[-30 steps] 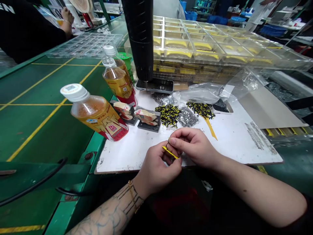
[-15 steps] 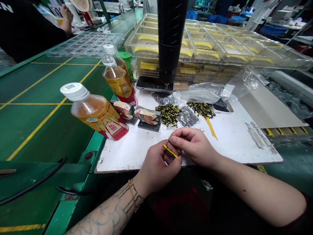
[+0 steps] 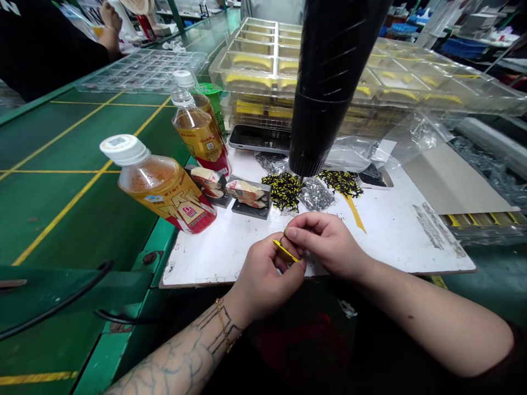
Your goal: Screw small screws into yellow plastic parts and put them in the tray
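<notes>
My left hand (image 3: pixel 269 277) is closed around a thin yellow plastic part (image 3: pixel 285 251) that lies between thumb and fingers. Close against it, my right hand (image 3: pixel 323 241) pinches thumb and forefinger together at the upper end of that part. Whatever sits in this pinch is too small to make out. Beyond the hands lie a pile of small black-and-yellow pieces (image 3: pixel 283 191) and a bag of tiny metal screws (image 3: pixel 316 194). A black electric screwdriver (image 3: pixel 325 88) hangs above them, its tip pointing down. Two dark blocks with taped tops, one a taped fixture (image 3: pixel 250 197), stand to the left.
Bottles of tea, the nearest a tea bottle (image 3: pixel 167 189), stand at the left edge of the white board (image 3: pixel 395 241). Behind are a phone (image 3: pixel 259 138) and stacked clear trays (image 3: pixel 242 82) of yellow parts. A co-worker's arm (image 3: pixel 109 35) shows at far left.
The hanging screwdriver has swung right and closer to me, and now looks larger and tilted. Both hands and the yellow part have stayed nearly still.
</notes>
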`<act>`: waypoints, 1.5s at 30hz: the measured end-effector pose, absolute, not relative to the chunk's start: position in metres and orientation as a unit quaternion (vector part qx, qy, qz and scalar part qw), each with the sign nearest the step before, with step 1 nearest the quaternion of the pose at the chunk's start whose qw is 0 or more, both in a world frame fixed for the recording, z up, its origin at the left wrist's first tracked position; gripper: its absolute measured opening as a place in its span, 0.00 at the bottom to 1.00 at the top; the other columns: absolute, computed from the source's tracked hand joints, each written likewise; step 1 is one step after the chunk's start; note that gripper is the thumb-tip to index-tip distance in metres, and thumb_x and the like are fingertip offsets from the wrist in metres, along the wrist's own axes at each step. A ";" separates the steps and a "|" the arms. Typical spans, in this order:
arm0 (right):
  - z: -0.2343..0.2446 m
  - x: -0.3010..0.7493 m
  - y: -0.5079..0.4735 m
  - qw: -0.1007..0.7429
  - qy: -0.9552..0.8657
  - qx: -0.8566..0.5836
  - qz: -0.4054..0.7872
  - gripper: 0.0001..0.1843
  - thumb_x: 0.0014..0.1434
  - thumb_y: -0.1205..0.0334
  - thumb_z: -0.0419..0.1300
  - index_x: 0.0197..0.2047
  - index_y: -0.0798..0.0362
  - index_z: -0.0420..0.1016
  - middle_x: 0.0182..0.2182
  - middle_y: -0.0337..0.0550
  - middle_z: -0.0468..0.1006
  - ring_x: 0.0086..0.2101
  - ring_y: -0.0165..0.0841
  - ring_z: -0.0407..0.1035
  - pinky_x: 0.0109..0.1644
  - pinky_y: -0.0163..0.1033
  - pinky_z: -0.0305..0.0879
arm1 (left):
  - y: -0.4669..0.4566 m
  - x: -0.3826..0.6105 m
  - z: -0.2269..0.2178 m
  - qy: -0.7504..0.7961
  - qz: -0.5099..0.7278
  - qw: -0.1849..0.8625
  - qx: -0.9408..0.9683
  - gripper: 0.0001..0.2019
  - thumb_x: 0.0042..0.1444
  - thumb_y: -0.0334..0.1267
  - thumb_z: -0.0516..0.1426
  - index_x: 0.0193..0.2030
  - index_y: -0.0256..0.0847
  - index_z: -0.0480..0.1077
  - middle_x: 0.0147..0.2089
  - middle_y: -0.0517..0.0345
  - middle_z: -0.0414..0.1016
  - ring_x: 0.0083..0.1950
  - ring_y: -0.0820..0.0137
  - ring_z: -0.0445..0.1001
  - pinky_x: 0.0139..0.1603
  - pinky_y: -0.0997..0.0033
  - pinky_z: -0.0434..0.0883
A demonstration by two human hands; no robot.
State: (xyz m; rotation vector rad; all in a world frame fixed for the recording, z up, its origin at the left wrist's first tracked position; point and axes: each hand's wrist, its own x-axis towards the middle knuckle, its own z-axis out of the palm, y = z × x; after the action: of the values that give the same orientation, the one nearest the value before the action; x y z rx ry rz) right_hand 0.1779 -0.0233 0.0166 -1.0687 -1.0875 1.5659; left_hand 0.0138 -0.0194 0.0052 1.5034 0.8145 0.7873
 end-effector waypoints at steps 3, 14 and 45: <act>0.017 0.180 -0.022 0.456 -0.453 -0.435 0.630 0.14 0.60 0.56 0.67 0.35 0.61 0.76 0.25 0.39 0.73 0.26 0.21 0.67 0.30 0.25 0.65 | -0.020 0.014 0.005 0.360 0.339 0.578 0.649 0.07 0.55 0.33 0.59 0.30 0.40 0.64 0.31 0.63 0.68 0.28 0.75 0.65 0.29 0.75 0.66; 0.020 0.175 -0.033 0.482 -0.518 -0.467 0.530 0.12 0.61 0.57 0.66 0.35 0.60 0.80 0.31 0.42 0.78 0.32 0.22 0.72 0.37 0.25 0.69 | -0.024 0.015 -0.001 0.357 0.358 0.480 0.717 0.04 0.59 0.35 0.57 0.39 0.40 0.65 0.32 0.60 0.68 0.32 0.69 0.69 0.33 0.68 0.70; 0.022 0.189 -0.031 0.398 -0.592 -0.513 0.478 0.20 0.68 0.50 0.56 0.35 0.59 0.75 0.25 0.39 0.71 0.27 0.22 0.64 0.32 0.27 0.61 | -0.023 0.015 -0.013 0.393 0.393 0.348 0.755 0.21 0.71 0.34 0.49 0.69 0.43 0.65 0.65 0.46 0.72 0.61 0.58 0.75 0.52 0.61 0.82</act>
State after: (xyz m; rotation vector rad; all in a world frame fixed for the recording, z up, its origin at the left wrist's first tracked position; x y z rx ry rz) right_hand 0.1891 -0.0306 0.0219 -1.2978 -1.4986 1.2090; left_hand 0.0146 -0.0233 -0.0127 1.9579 1.0183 1.0199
